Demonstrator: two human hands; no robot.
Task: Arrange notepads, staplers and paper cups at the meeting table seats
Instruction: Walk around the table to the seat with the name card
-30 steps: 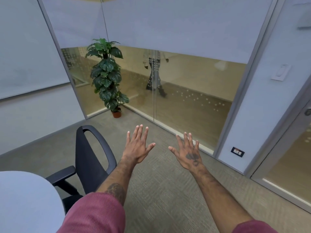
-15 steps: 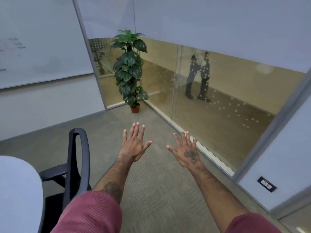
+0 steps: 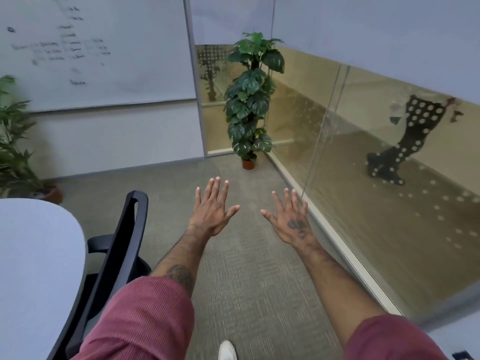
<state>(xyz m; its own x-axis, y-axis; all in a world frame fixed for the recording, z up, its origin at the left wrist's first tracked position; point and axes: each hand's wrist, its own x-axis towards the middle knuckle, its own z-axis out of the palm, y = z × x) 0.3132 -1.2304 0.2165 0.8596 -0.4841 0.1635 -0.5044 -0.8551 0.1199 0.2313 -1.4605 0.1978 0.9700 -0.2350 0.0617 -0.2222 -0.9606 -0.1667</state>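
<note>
We note the view has swung left, bringing the pale rounded table (image 3: 39, 255) and black mesh chair (image 3: 122, 245) closer at 9 o'clock, while left hand (image 3: 213, 211) and right hand (image 3: 293, 219) remain splayed, empty; no notepads, staplers or cups visible.

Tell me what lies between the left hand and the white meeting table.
In the head view, a black office chair stands between the open left hand and the meeting table. Beyond the chair only grey carpet shows; no notepads, staplers or cups are visible.
</note>
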